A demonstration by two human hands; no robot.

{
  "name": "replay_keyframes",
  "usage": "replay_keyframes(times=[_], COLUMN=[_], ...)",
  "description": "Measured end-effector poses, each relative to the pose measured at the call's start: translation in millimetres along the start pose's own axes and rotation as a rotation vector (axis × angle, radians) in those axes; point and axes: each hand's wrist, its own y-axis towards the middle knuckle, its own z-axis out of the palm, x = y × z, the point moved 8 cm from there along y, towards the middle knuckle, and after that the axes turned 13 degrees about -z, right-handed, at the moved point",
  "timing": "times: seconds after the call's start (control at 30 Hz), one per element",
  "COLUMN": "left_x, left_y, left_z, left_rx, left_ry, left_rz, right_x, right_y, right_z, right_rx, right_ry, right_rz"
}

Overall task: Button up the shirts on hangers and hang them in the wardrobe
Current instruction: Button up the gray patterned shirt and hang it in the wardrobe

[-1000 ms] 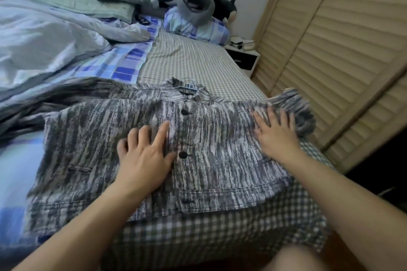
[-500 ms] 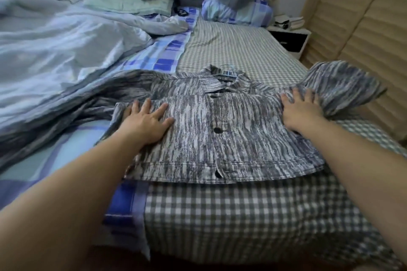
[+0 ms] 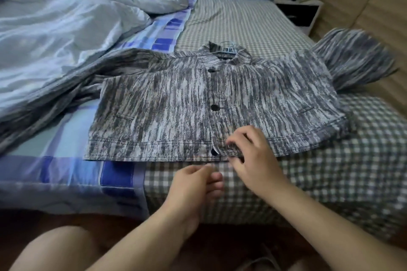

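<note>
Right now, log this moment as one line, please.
grey streaked button-front shirt: flat on checked bed sheet | right hand: pinches hem by bottom dark button | left hand: loosely curled, holds nothing

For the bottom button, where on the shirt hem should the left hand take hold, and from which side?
Pinch the hem band just left of the bottom button, coming from the near bed edge. The shirt lies flat with its hem toward the person; the right hand already grips the opposite flap, and the left hand hovers just below.

One shirt [image 3: 176,99] with three dark buttons [image 3: 214,107], one hanger [image 3: 226,49], two hands [image 3: 253,156], one bed [image 3: 242,26], one nightstand [image 3: 301,10].
</note>
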Motion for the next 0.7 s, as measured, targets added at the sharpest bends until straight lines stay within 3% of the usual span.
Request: replay_keyframes(times=[0.13, 0.3, 0.47, 0.6, 0.7], left_x=[-16, -5, 2, -2, -18], left_y=[7, 17, 18, 7, -12], left_z=[4, 11, 11, 5, 2], left_rx=[-0.004, 0.013, -0.047, -0.160, -0.271], left_ry=[-0.189, -0.305, -0.425, -0.399, -0.127], left_rz=[0.084, 0.089, 0.154, 0.339, 0.599], right_x=[2, 2, -5, -16, -20], right_y=[-2, 4, 14, 18, 20], right_z=[-5, 3, 3, -4, -8], right_rx=[-0.079, -0.059, -0.081, -0.041, 0.005], right_ry=[-0.024, -0.055, 0.083, 0.343, 0.403], right_rz=[-0.002, 0.013, 0.167, 0.371, 0.433])
